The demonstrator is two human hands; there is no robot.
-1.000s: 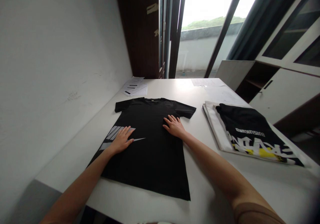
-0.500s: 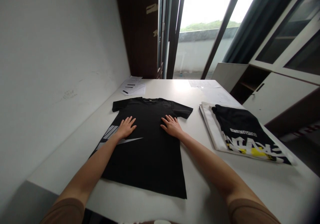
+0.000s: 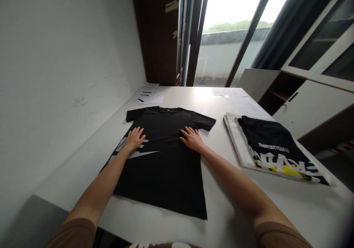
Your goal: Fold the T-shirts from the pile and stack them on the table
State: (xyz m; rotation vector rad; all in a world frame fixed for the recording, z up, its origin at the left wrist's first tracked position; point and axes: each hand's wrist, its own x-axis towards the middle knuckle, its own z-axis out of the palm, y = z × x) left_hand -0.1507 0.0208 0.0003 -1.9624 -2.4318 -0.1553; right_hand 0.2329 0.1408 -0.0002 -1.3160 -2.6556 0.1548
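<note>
A black T-shirt point(image 3: 166, 178) lies spread out on the white table, its collar at the far end and its hem towards me. A grey printed logo crosses its left side. My left hand point(image 3: 135, 138) rests flat over part of that print, fingers apart. On the shirt's right side, below the sleeve, my right hand point(image 3: 192, 139) lies palm down with its fingers spread. Neither hand grips the cloth.
To the right, folded clothes point(image 3: 271, 141), white and black with white and yellow lettering, lie stacked on the table point(image 3: 221, 207). Paper sheets point(image 3: 149, 93) lie at the far left corner, with another sheet point(image 3: 229, 92) at the back right. A wall point(image 3: 69, 74) borders the left side.
My left hand has slid a little outward to the left across the shirt, uncovering more of the print. My right hand stays at about the same spot on the cloth. The view has shifted slightly.
</note>
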